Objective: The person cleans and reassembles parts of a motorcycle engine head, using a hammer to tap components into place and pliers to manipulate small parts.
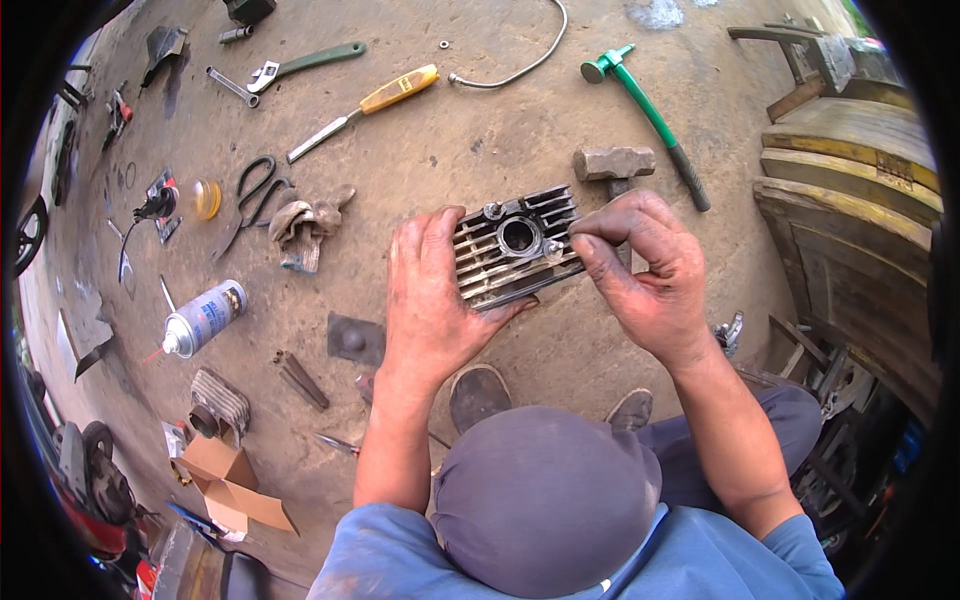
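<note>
My left hand [432, 290] is wrapped round the left end of a finned metal engine cylinder head [488, 272], its thumb under the near edge. The part is held up off the floor, slightly tilted, with a round dark bore [519, 236] in its middle and studs beside it. At its right end my right hand [648, 275] is closed in a pinch, thumb against forefinger. Whatever those fingertips hold, if anything, is too small or hidden to make out. Just beyond the right hand lies a heavy hammer [614, 163] with a blocky head, its handle partly covered by that hand.
A green hammer [648, 110], a yellow-handled chisel [375, 105], an adjustable wrench [310, 62] and a hose [520, 70] lie farther out. On the left are scissors [262, 190], a dirty rag [303, 228], a spray can [206, 317] and an opened cardboard box [228, 480]. Wooden furniture [850, 220] stands right.
</note>
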Available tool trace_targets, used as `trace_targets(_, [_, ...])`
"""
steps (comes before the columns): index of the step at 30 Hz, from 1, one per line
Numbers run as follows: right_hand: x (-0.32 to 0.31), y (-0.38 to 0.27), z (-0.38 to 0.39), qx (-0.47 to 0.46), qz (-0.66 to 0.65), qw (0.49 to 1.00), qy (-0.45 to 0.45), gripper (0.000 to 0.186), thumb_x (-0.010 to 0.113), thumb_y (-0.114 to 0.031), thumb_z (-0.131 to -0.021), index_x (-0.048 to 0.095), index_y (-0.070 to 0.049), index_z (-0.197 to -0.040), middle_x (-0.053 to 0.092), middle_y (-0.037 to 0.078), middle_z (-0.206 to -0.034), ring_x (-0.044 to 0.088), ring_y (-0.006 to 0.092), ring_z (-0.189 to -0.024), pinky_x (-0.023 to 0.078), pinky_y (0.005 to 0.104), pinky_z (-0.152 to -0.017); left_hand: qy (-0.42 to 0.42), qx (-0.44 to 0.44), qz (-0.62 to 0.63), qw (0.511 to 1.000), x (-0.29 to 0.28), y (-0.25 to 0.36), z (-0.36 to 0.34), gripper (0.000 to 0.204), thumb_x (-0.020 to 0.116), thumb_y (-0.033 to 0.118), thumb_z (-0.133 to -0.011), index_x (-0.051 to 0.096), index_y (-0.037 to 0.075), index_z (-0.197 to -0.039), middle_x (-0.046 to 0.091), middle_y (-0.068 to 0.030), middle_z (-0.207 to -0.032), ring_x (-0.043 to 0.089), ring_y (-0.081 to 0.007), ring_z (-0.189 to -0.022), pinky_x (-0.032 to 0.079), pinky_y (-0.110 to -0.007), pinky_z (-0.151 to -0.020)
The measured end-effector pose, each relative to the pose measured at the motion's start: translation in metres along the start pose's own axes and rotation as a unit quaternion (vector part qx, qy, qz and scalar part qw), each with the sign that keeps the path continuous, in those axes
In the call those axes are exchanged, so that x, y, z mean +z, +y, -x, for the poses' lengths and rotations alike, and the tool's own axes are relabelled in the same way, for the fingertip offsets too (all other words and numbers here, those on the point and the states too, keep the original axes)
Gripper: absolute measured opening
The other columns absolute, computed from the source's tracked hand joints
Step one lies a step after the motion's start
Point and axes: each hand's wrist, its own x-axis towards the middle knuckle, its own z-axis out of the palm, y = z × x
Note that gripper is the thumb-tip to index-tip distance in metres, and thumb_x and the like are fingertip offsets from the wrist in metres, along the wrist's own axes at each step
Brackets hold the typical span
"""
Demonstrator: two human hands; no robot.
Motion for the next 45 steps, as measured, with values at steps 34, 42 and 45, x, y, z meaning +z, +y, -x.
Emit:
trace_targets(34, [-0.008,0.025,0.048,0.181,-0.175,0.958,-0.141,0.095,0.092,-0.027,-0.078,0.044,-0.008,-0.157,0.044,0.012,-0.154,0.051,0.0261,-0.137,0.05,0.041,-0.107,0.035,0.097,-0.026,0.994,0.007,-0.004,0.039,0.108,0.1,0.044,-0.058,0.047,0.001,-0.142,0.054,-0.0201,-0.132,0.055,-0.0419,-0.121,0.046,-0.054,-0.105])
trace_targets(42, [-0.015,0.022,0.066,0.244,-0.238,0.922,-0.183,0.105,0.096,-0.015,-0.072,0.037,-0.007,-0.158,0.039,0.009,-0.157,0.054,0.0224,-0.133,0.048,0.0403,-0.11,0.041,0.139,-0.031,0.989,0.014,-0.008,0.066,0.094,0.093,0.04,-0.07,0.046,0.001,-0.142,0.051,-0.0212,-0.135,0.055,-0.0431,-0.123,0.048,-0.059,-0.104])
trace_targets(45, [-0.015,0.022,0.068,0.236,-0.221,0.926,-0.194,0.104,0.097,-0.016,-0.071,0.038,-0.008,-0.157,0.038,0.01,-0.157,0.055,0.0218,-0.131,0.049,0.04,-0.109,0.055,0.14,-0.035,0.988,0.018,-0.009,0.074,0.088,0.09,0.038,-0.073,0.047,0.001,-0.141,0.051,-0.021,-0.135,0.054,-0.0426,-0.123,0.048,-0.059,-0.103])
